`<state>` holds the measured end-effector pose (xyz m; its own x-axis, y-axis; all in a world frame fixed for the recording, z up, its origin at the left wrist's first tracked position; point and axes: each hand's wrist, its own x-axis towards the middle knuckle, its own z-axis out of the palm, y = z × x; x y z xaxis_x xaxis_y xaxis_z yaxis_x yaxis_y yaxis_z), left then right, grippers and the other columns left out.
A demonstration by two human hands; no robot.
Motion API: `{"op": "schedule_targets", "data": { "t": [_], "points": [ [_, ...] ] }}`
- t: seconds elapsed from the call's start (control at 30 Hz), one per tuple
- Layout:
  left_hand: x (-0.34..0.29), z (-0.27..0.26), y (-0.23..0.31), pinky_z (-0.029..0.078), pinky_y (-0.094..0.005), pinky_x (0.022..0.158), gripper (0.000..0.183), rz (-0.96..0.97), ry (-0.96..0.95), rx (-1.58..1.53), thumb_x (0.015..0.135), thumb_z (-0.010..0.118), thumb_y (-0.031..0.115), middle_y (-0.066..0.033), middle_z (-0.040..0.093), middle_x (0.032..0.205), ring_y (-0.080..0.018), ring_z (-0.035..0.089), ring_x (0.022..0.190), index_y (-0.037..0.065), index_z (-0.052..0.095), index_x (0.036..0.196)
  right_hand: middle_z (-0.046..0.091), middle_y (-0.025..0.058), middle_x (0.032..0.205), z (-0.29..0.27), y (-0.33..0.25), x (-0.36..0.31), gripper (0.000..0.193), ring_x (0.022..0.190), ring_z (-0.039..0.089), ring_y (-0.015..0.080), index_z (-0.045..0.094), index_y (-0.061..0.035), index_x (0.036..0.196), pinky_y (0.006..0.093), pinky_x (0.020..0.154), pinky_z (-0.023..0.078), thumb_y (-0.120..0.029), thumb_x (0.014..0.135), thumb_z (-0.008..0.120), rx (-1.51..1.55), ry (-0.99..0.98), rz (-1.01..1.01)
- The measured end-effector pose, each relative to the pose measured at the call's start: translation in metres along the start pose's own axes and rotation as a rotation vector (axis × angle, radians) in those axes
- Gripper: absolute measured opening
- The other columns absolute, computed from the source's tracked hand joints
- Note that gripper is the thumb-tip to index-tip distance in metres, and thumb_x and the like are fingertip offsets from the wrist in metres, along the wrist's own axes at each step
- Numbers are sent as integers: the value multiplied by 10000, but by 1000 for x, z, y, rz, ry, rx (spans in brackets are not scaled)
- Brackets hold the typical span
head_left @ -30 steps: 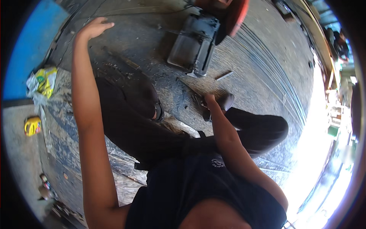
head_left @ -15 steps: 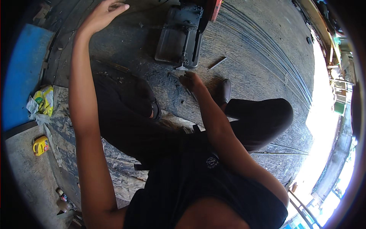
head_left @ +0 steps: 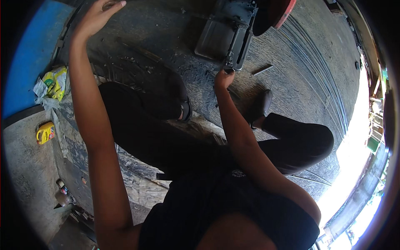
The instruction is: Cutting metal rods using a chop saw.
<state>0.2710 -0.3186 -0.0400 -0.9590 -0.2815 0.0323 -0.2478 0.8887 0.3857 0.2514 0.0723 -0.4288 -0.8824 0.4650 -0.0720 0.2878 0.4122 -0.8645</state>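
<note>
At the clamp (head_left: 231,55) on the black machine base (head_left: 213,39), work looks under way, not finished: your right hand (head_left: 225,78) meets its near end, grip too hidden to tell, your left hand (head_left: 93,20) hangs thumb-apart, and 1 short metal bar (head_left: 262,70) lies loose.

Between your left hand (head_left: 98,18) and the cut-off saw's base (head_left: 210,39), you have a broad stretch of open floor (head_left: 166,27) to pass over. Your right hand (head_left: 225,78) is at the near end of that base, which blocks you straight ahead, with the red guard (head_left: 286,14) beyond on the right. To your right, a short metal bar (head_left: 262,70) lies before the long rods (head_left: 318,66), and your right shoe (head_left: 263,102) narrows the room nearer you.
</note>
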Motion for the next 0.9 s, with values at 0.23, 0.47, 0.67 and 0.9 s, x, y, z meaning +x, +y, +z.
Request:
{"op": "schedule_targets", "data": {
  "t": [0.23, 0.47, 0.67, 0.9],
  "points": [
    [-27, -15, 41, 467, -425, 1094, 733, -278, -35, -76, 977, 690, 462, -230, 602, 1411, -349, 586, 1305, -53, 505, 1465, 673, 202, 1143, -22, 24, -33, 368, 1059, 662, 344, 595, -17, 1277, 447, 907, 541, -184, 950, 600, -30, -1253, 12],
    [-34, -22, 40, 465, -415, 1094, 761, -273, 38, -94, 958, 707, 481, -232, 592, 1425, -342, 583, 1310, -45, 506, 1469, 539, 199, 1370, -54, 22, 48, 529, 1215, 586, 362, 414, -24, 1419, 510, 1051, 489, -340, 1007, 518, 1185, -479, 1274],
    [-31, -22, 34, 468, -408, 1084, 753, -253, 13, -94, 953, 710, 478, -231, 604, 1410, -341, 590, 1300, -46, 520, 1459, 491, 215, 1385, -49, 41, 58, 572, 1248, 541, 386, 376, -24, 1442, 547, 1075, 455, -354, 1001, 527, 1373, -184, 1259],
    [-27, -17, 30, 468, -410, 1083, 759, -229, -34, -116, 950, 714, 482, -239, 603, 1406, -347, 591, 1297, -60, 526, 1447, 421, 235, 1502, -56, 36, 82, 755, 1415, 442, 378, 233, -23, 1566, 551, 1184, 329, -389, 976, 532, 1053, -524, 1193]
  ]
}}
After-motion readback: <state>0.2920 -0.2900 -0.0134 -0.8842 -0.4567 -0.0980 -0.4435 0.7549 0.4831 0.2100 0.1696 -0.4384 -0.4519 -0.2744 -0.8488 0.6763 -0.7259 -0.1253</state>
